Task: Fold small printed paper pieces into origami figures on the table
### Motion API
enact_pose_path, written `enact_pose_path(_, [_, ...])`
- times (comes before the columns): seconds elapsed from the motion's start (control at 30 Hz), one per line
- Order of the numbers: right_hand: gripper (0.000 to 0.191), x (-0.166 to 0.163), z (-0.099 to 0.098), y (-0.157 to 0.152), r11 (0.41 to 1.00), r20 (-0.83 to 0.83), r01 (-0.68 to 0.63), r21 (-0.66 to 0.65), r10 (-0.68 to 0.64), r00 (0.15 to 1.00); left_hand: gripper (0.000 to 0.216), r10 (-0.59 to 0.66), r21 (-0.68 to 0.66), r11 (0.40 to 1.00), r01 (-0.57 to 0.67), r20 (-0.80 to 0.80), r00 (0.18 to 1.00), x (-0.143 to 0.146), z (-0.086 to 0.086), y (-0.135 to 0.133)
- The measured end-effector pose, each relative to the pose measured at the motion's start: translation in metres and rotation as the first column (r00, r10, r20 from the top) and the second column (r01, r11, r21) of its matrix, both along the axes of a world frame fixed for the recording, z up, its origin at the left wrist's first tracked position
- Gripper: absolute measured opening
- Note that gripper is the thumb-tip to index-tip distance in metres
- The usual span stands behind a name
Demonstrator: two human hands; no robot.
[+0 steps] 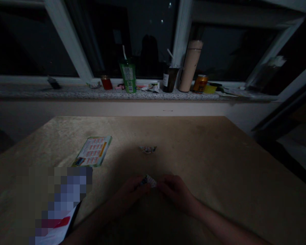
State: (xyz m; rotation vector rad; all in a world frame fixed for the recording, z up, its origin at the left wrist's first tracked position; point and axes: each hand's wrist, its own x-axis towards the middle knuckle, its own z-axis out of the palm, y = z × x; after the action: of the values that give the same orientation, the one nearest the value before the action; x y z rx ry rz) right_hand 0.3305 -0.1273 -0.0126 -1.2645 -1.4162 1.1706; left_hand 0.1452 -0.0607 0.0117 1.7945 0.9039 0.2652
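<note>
A small piece of folded printed paper is held up between my two hands, low over the table. My left hand grips its left side, thumb in front and fingers behind. The fingers of my right hand are curled in and pinch at the paper's right edge; dim light hides the exact contact. Just beyond my hands lies a second folded paper piece, boat-like in outline, with both ends pointing up.
On the left of the brown table lie a printed pad or booklet and a partly pixelated lit item. Along the windowsill stand a green cup with straw, a dark cup, a tall pink flask and an orange can.
</note>
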Motion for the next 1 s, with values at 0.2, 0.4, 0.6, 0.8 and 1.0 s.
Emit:
enact_pose_path(0.2, [0.03,0.0,-0.007,-0.001,0.999,0.037,0.042,0.021,-0.043,0.998,0.029,-0.001,0.026,1.0,0.001,-0.002,1.0,-0.001,-0.002,0.001])
enact_pose_path(0.4, [0.032,0.004,-0.005,0.001,0.999,-0.009,-0.021,0.026,0.021,1.0,0.025,-0.079,0.071,0.994,0.078,0.013,0.997,-0.002,-0.005,0.002])
enact_pose_path(0.6, [0.035,0.002,-0.004,-0.001,0.975,0.053,-0.215,0.059,0.212,0.976,0.022,-0.225,0.199,0.957,0.209,0.061,0.972,-0.002,-0.01,0.002])
enact_pose_path(0.8, [0.04,0.002,-0.004,0.0,0.983,0.062,-0.166,0.076,0.161,0.985,0.021,-0.271,0.214,0.944,0.25,0.073,0.96,-0.001,-0.006,0.002])
enact_pose_path(1.0, [0.036,0.004,-0.002,-0.001,0.978,0.154,-0.139,0.154,0.115,0.981,0.022,-0.293,0.237,0.932,0.274,0.047,0.955,-0.002,-0.008,0.002])
